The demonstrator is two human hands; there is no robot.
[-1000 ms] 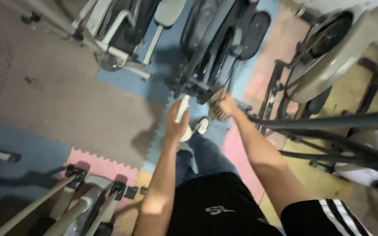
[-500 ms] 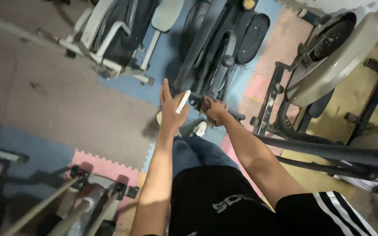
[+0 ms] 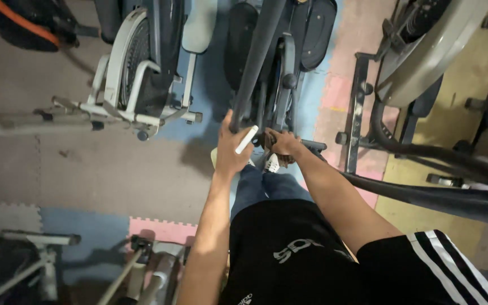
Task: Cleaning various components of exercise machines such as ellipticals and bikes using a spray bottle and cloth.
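Note:
I look down at a dark exercise machine (image 3: 266, 62) standing on foam floor mats. My left hand (image 3: 231, 151) reaches to the base of its long dark bar (image 3: 255, 62) and holds a short white stick-like tool (image 3: 246, 139) between the fingers. My right hand (image 3: 282, 144) is closed around a small part low on the machine's frame, just right of the left hand; what it grips is too dark to make out. My legs in jeans and a black shirt fill the lower middle of the view.
A white and grey elliptical trainer (image 3: 136, 73) stands to the left. Another machine with a large pale flywheel cover (image 3: 436, 51) and black frame tubes (image 3: 425, 195) stands to the right. Coloured foam mats (image 3: 159, 229) cover the floor. More equipment legs (image 3: 35, 254) sit at lower left.
The view has shifted nearer to the dark machine. My left hand, spread wide half a second ago, now rests against the bar's base with the white tool. My right hand stays low on the frame.

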